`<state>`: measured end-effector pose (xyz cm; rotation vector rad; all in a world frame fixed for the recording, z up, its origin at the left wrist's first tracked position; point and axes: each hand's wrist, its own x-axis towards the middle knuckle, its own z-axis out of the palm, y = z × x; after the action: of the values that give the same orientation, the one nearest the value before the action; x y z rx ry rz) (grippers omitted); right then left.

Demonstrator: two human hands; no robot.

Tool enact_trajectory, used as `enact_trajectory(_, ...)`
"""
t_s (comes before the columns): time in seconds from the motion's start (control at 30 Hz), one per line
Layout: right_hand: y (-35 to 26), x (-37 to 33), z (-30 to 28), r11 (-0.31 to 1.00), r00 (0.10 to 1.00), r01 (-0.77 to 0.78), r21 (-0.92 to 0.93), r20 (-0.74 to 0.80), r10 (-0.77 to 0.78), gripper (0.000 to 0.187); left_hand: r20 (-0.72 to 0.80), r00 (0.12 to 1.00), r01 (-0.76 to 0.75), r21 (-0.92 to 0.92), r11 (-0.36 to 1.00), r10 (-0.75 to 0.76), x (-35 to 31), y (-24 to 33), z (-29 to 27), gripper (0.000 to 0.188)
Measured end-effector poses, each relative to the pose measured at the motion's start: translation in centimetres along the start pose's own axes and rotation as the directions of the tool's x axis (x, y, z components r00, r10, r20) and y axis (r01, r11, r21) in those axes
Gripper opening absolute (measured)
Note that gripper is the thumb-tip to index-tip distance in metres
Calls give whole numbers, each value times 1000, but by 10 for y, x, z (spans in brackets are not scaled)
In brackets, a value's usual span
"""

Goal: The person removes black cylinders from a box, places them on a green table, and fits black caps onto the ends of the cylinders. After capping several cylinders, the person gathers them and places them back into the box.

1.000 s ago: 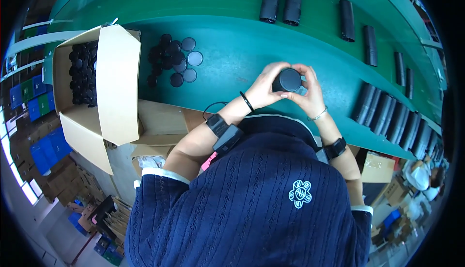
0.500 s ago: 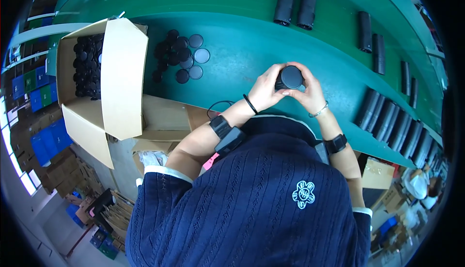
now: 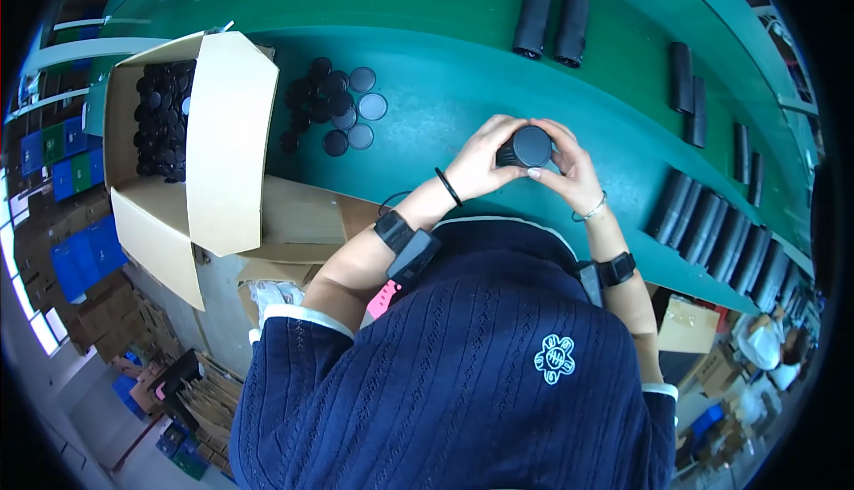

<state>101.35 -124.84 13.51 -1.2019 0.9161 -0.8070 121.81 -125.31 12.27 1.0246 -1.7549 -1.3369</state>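
Observation:
Above the near part of the green table, a black cylinder with a round cap (image 3: pixel 533 146) is held, its flat top facing up. My left hand (image 3: pixel 483 163) wraps its left side. From the right, my right hand (image 3: pixel 572 172) curls round it, with the thumb near the front rim of the cap. The lower part of the cylinder is hidden by the cap and my hands. To the left, several loose round black caps (image 3: pixel 335 103) lie on the table, some overlapping.
An open cardboard box (image 3: pixel 233 143) of black caps stands at the left. Black tubes (image 3: pixel 712 228) lie in a row along the table's right side. Farther back, more black tubes (image 3: pixel 571 28) lie in pairs on a darker green strip (image 3: pixel 427 1).
The tube pairs on the far green strip have shifted right and a little nearer. Both hands keep hold of the capped cylinder, which has tilted slightly.

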Motion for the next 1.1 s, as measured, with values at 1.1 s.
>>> enact_trajectory(1.1,3,18,-4,987,984,-77,143,-148,99,32,-16,1000,-13,103,995,15,-4,-14,8,70)
